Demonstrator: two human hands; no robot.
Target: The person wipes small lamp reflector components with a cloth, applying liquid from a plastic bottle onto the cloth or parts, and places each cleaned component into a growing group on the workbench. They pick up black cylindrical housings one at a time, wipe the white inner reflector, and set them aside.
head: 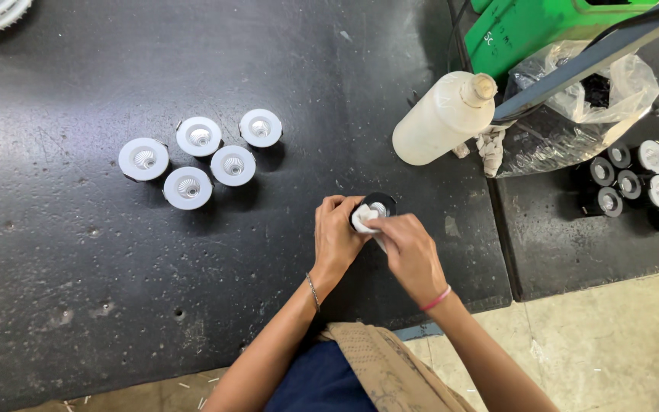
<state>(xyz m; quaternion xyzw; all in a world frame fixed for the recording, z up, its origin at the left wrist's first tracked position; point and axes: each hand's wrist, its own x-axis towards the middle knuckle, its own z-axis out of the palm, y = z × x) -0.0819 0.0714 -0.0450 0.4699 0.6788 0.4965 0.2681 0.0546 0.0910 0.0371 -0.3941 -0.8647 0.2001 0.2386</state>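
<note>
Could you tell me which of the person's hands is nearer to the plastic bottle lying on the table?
The right hand. It lies below the plastic bottle, slightly to its left, pressing a white cloth on a black fitting. The left hand grips that fitting farther left.

Bright, even overhead light is falling on a dark bench (78,252).
Small white lamp parts (200,156) are casting short soft shadows toward the right, the plastic bag (581,107) is catching glare, the white pieces are looking slightly washed out, and the frame's edges are bending a little while focus is staying sharp.
</note>
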